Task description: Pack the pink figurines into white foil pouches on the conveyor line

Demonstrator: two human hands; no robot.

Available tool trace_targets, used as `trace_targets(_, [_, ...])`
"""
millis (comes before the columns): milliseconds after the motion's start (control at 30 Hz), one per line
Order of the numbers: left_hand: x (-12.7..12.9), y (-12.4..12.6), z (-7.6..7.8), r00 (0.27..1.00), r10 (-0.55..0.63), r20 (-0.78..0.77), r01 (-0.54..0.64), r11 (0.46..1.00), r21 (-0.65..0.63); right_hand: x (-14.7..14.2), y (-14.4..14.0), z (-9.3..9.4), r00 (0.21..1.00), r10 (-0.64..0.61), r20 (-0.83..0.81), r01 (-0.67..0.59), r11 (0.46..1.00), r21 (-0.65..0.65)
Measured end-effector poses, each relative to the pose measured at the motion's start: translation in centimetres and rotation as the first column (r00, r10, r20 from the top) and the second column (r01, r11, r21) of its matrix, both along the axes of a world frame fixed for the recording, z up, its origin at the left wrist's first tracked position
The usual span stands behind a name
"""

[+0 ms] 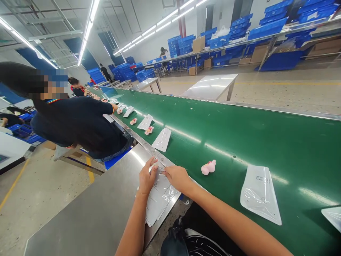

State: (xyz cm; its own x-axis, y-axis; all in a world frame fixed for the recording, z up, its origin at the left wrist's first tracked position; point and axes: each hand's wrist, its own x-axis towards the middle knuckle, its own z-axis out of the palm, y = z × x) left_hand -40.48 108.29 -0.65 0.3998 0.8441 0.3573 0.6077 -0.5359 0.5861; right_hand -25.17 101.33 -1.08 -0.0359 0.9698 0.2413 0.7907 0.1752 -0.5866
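Note:
My left hand and my right hand meet over a stack of flat white-and-clear plastic bags at the corner of a steel table. Fingers and thumbs of both hands pinch the upper edge of the top bag; the exact grip is partly hidden. To the right of my hands, a small pink plush-like figure lies on the green conveyor belt. Farther right on the belt rests a white plastic pouch with a clear front. Another pouch lies just beyond my hands.
A steel table extends left beneath the bags. Along the belt sit more pink figures and pouches. A co-worker in a dark shirt sits ahead on the left. Blue crates stand stacked at the back.

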Motion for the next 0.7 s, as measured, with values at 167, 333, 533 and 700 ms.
trace_targets(167, [-0.4, -1.0, 1.9, 0.995, -0.092, 0.047, 0.098, 0.987, -0.129, 0.8, -1.2, 0.9, 0.999, -0.009, -0.034, 0.014, 0.988, 0.153])
trace_targets(333, [-0.8, -2.1, 5.8, 0.941, -0.324, 0.093, 0.329, 0.822, -0.466, 2.5, -4.0, 3.4, 0.996, 0.031, -0.082, -0.004, 0.951, 0.308])
trace_targets(533, [3.4, -4.6, 5.6, 0.768, -0.578, 0.274, 0.561, 0.402, -0.724, 6.3, -8.5, 5.6, 0.99, 0.036, -0.138, -0.003, 0.973, 0.231])
trace_targets(700, [9.2, -9.6, 1.5, 0.8, -0.209, 0.563, 0.601, 0.293, -0.744, 14.6, -12.0, 4.8, 0.843, -0.537, 0.003, 0.523, 0.819, -0.236])
